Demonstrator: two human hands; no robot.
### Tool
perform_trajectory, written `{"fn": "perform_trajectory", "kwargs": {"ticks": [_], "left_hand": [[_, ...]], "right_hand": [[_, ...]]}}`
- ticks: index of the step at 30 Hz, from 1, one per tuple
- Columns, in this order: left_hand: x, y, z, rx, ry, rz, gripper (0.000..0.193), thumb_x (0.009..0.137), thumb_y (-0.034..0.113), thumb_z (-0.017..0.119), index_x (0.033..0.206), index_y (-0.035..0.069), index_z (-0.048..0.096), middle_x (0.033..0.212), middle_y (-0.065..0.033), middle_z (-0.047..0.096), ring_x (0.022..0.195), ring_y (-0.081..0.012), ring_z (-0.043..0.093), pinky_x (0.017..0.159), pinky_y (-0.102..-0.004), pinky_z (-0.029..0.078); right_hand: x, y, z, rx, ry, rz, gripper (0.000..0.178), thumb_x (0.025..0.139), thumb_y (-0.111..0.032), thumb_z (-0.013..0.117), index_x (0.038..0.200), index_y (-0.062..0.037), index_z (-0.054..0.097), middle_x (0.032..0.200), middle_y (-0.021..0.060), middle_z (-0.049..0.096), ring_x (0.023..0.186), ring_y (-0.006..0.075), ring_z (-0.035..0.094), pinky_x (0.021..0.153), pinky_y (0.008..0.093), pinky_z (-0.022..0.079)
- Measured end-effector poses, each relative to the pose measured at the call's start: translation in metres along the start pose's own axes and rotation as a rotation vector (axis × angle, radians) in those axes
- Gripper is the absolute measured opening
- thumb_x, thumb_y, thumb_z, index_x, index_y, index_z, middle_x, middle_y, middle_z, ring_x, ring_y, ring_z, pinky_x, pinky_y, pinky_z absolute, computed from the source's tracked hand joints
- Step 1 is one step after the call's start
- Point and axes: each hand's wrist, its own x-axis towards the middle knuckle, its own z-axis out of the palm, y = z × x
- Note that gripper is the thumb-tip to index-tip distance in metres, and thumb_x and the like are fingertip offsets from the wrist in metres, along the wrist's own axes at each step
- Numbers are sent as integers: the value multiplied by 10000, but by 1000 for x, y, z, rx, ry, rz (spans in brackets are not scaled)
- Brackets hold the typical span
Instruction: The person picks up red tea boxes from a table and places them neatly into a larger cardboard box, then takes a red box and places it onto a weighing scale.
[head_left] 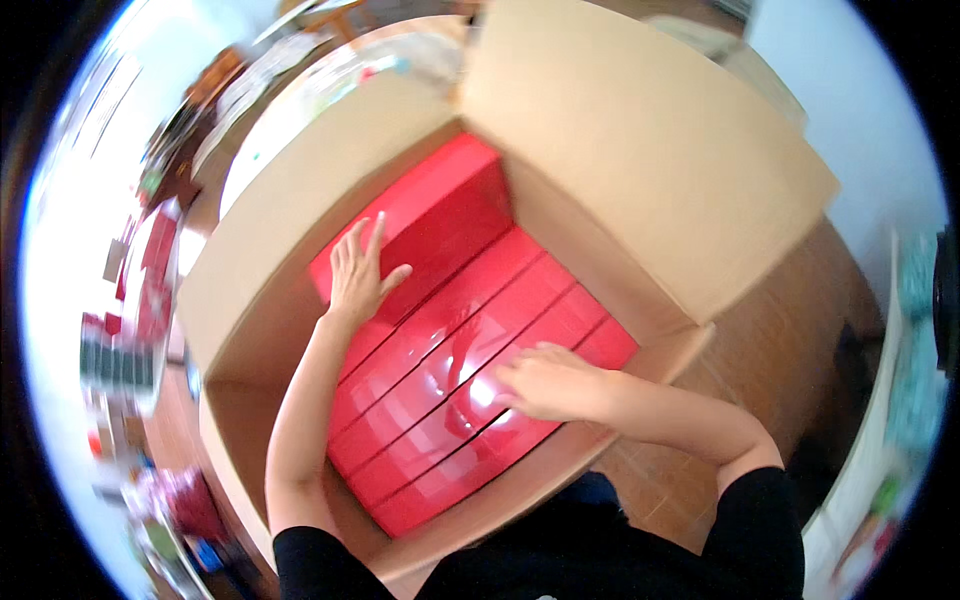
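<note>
Inside a large open cardboard carton (pixel 590 240), several glossy red boxes (pixel 410 430) lie side by side in a row with narrow dark gaps between them. One more red box (pixel 450 215) sits higher than these, along the carton's far left wall. My left hand (pixel 362 272) is spread over the near end of that higher box, fingertips at its upper edge. Slightly blurred, my right hand (pixel 550 383) hovers over the right part of the row, fingers loosely bent and apart, with nothing visible in it. Light glints off the red lids.
The carton's flaps stand folded outward, a wide one (pixel 650 130) at the far right and another (pixel 310 200) at the left. Red boxes and a dark green stack (pixel 118 355) are at the far left. A white shelf edge (pixel 860 450) runs along the right, beside brown floor tiles (pixel 770 310).
</note>
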Motion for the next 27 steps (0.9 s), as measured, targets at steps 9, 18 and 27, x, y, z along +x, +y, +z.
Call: {"fn": "perform_trajectory", "kwargs": {"ticks": [9, 18, 27], "left_hand": [[-446, -18, -181, -50, 168, -681, 466, 887, 298, 588, 1291, 92, 483, 1232, -164, 470, 1157, -313, 458, 1013, -407, 359], [-863, 432, -156, 26, 963, -1932, 297, 906, 206, 556, 1160, 56, 579, 1092, -136, 594, 1009, -258, 582, 844, -337, 468], [-865, 721, -74, 774, 1942, -2687, 255, 897, 130, 578, 1141, 56, 575, 956, -54, 618, 838, -139, 575, 777, -269, 479]], "right_hand": [[36, -99, 66, -4, -39, -640, 191, 842, -94, 601, 1025, -58, 642, 904, 126, 657, 855, 290, 611, 756, 381, 464], [5, -440, 216, 235, -255, -1311, 154, 841, 17, 551, 958, -23, 643, 821, 102, 648, 787, 249, 603, 720, 329, 468], [-255, -702, 468, 302, -952, -2111, 241, 809, -1, 609, 1048, -34, 615, 894, 121, 641, 825, 279, 613, 733, 364, 484]]}}
